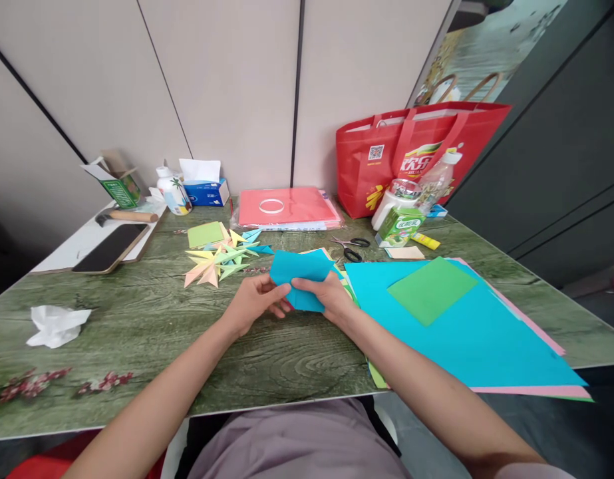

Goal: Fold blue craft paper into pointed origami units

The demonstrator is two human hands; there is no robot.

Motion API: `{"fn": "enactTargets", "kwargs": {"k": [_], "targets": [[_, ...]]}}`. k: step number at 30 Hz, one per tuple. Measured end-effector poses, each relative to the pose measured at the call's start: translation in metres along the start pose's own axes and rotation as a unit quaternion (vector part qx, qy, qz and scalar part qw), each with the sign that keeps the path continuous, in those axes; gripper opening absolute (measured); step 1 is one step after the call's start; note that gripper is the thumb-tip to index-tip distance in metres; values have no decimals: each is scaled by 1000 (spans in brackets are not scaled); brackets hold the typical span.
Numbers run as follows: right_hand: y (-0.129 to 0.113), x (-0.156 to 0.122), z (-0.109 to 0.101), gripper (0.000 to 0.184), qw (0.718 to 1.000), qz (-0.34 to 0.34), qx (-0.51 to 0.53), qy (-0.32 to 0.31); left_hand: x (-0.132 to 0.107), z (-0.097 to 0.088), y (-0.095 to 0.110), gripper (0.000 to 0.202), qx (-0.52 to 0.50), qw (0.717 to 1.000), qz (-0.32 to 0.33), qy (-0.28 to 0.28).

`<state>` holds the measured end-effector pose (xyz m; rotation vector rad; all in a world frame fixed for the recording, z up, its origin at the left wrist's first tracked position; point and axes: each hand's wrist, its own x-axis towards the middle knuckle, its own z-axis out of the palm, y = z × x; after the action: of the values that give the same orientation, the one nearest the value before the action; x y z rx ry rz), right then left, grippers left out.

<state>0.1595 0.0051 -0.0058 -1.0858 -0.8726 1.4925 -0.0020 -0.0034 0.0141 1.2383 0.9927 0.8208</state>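
A piece of blue paper [299, 266] is held up over the table between my two hands, with a crease running down its lower part. My left hand [259, 299] grips its left edge, thumb on the near face and fingers behind. On the right side my right hand [326, 293] pinches it the same way, its thumb pointing left. Just left of the paper lie several folded paper pieces [221, 256] in yellow, orange, green and blue, pointed in shape. Large blue sheets [466, 332] lie to the right, with a green square [433, 289] on top.
Scissors [354, 249] lie beyond my hands. A red packet of paper [287, 207], a red bag [381, 153], a green carton [399, 226] and a bottle [440, 179] stand at the back. On the left are a phone [112, 247], a hammer [132, 216] and a crumpled tissue [57, 326].
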Motion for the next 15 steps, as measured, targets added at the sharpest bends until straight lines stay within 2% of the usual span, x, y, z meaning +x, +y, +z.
{"fn": "enactTargets", "kwargs": {"k": [6, 15], "targets": [[-3, -2, 0, 38, 998, -34, -41, -43, 1, -5, 1, 28, 41, 999, 18, 21], [-5, 2, -4, 39, 993, -54, -95, -45, 1, -10, 6, 26, 65, 998, -13, 9]]}}
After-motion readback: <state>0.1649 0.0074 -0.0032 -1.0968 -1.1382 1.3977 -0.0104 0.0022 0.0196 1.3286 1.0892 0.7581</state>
